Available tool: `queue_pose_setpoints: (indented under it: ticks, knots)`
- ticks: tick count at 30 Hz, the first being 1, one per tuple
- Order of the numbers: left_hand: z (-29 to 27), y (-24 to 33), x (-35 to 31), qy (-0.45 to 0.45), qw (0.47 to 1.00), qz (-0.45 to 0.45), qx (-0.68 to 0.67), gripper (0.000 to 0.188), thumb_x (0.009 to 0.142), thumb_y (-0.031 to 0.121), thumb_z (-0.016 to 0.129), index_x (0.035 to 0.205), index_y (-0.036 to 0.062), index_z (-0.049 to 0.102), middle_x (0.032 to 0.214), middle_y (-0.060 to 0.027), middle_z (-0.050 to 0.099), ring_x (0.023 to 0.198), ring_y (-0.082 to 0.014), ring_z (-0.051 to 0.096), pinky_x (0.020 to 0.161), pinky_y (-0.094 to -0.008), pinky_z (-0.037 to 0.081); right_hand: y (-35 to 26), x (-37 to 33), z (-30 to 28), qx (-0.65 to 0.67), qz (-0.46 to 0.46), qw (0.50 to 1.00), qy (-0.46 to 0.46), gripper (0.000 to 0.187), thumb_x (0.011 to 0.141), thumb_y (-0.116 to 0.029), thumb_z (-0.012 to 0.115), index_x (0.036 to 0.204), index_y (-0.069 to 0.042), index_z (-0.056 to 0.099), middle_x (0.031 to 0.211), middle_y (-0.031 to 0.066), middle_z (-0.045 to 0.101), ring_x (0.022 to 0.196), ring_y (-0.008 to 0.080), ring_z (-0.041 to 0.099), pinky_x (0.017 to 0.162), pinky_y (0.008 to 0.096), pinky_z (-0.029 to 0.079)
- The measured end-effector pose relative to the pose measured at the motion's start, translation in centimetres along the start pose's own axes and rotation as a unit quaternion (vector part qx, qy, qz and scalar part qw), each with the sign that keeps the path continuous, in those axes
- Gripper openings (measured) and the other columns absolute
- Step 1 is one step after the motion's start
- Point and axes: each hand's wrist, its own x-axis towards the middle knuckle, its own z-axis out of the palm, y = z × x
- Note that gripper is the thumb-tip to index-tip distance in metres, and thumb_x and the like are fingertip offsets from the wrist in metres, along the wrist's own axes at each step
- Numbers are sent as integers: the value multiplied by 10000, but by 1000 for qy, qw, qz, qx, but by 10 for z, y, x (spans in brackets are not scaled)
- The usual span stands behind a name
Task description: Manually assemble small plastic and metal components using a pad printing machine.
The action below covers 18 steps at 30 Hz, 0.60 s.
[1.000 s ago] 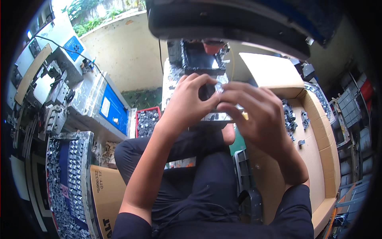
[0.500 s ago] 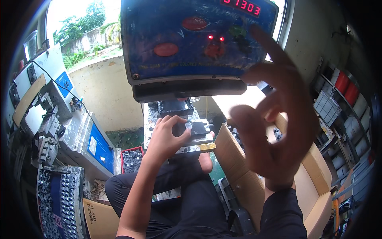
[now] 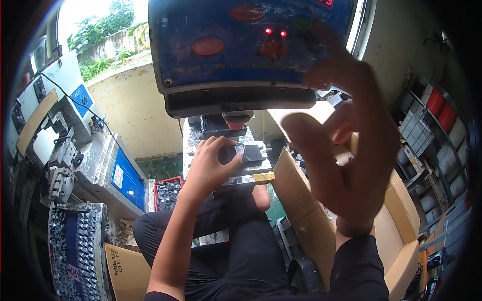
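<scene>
Thumb and forefinger of the left hand (image 3: 208,168) are closed on a small pale piece (image 3: 239,150), which sits between their tips at a dark block (image 3: 254,155) just right of the grip. Whether the piece touches the block cannot be determined. Beyond the grip, a reddish pad (image 3: 235,124) hangs under the machine head, apart from the fingers. Above and nearer the camera, the right hand (image 3: 354,145) is blurred, its fingers loosely bent and parted, gripping nothing visible; its forefinger points up at the blue control panel (image 3: 226,65), contact not confirmable. Left of the grip and lower, a red crate (image 3: 158,203) contains small dark parts. Right of it stands an open cardboard box (image 3: 304,215).
</scene>
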Motion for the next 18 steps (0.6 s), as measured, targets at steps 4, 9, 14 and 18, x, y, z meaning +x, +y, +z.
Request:
queue_pose_setpoints:
  ticks: [4, 9, 14, 18]
  knots:
    - [-4, 5, 0, 2, 1000, -20, 24, 442, 885, 341, 772, 1194, 32, 706, 1236, -163, 698, 1246, -362, 592, 1106, -444, 448, -17, 12, 12, -72, 68, 995, 7, 343, 860, -192, 866, 1112, -57, 677, 1334, 82, 741, 539, 72, 619, 516, 238, 448]
    - [-2, 2, -1, -1, 1000, -10, 25, 451, 900, 334, 783, 1208, 24, 674, 1251, -166, 694, 1252, -347, 594, 1103, -438, 451, 18, 7, 3, 12, -94, 993, 70, 269, 833, -37, 828, 1065, -35, 692, 1306, 135, 746, 599, 73, 642, 548, 231, 461]
    - [-5, 3, -5, 9, 999, -5, 52, 436, 917, 326, 779, 1216, 30, 665, 1236, -172, 692, 1238, -346, 597, 1093, -427, 452, 3, -57, 10, 133, -205, 966, -85, 214, 868, -243, 828, 947, -87, 705, 1066, 94, 739, 731, 125, 696, 566, 232, 479]
    - [-4, 11, 0, -6, 999, -13, 32, 404, 922, 313, 775, 1198, 36, 674, 1228, -167, 695, 1228, -343, 603, 1090, -422, 455, 6, -120, 59, 166, -289, 921, -199, 126, 864, -200, 723, 914, -101, 664, 822, -7, 617, 611, 104, 608, 515, 244, 423]
